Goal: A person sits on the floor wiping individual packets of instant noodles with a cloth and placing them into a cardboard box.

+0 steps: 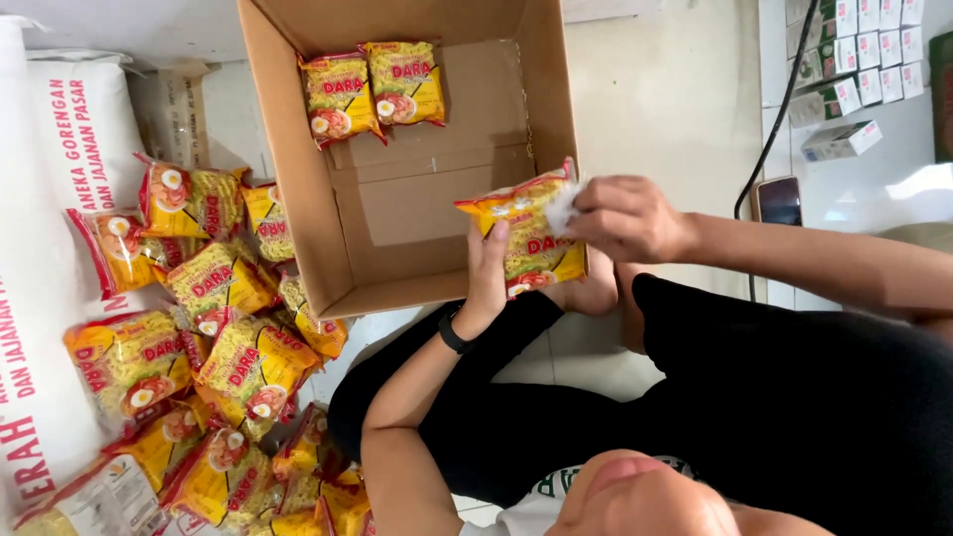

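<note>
I see 1 yellow noodle packet (524, 236) held over the near right corner of the open cardboard box (298, 199), just above its front wall. The left hand (486, 273) grasps the packet from below, fingers curled up its left side; a black wristband (454, 333) sits on that wrist. The right hand (625, 218) presses a small white cloth (562, 206) against the packet's upper right corner, fingers clenched on the cloth.

Inside the box, 2 more yellow packets (372, 91) lie side by side against the far wall; the rest of the box bottom shows bare cardboard.

Left of the box, a loose pile of like packets (208, 337) spreads over the floor and rests against large white sacks (60, 199).

Right of the box, a dark phone (779, 201) lies on pale tiles beside a black cable (769, 129), with small white cartons (859, 60) stacked further right. My black-clad legs (774, 397) fill the lower right.
</note>
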